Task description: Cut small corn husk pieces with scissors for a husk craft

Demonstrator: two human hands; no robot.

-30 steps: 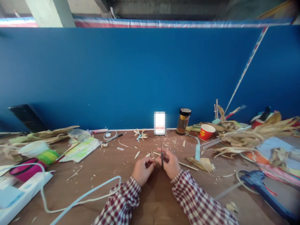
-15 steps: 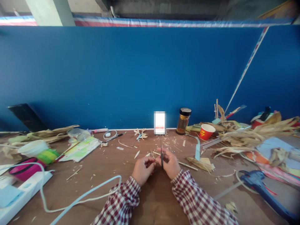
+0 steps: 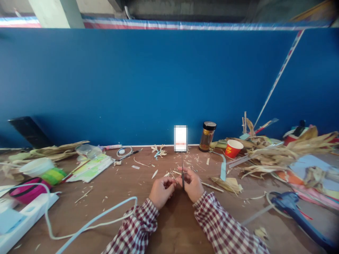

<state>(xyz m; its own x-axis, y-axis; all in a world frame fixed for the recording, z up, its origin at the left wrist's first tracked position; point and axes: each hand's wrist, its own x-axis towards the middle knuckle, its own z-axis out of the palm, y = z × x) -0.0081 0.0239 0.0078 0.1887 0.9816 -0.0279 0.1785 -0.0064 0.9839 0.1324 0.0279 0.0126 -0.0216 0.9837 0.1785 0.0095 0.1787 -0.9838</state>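
Both of my hands are close together over the middle of the brown table (image 3: pixel 143 225). My left hand (image 3: pixel 161 192) pinches a thin pale strip (image 3: pixel 173 175) that pokes up between the fingertips. Dark-handled scissors (image 3: pixel 182 178) are gripped in my right hand (image 3: pixel 192 184), with the blades pointing away from me. The tips of the two hands nearly meet. Small pale scraps (image 3: pixel 192 160) lie beyond them, and a long thin stick (image 3: pixel 212 187) rests just right of my right hand.
A lidded jar (image 3: pixel 208 137) and a red paper cup (image 3: pixel 234 149) stand behind at right, near dried husks (image 3: pixel 280 155). The blue glue gun (image 3: pixel 291 204) lies front right. At left are a white cable (image 3: pixel 92 222), a power strip (image 3: pixel 29 218) and a pink pouch (image 3: pixel 30 190).
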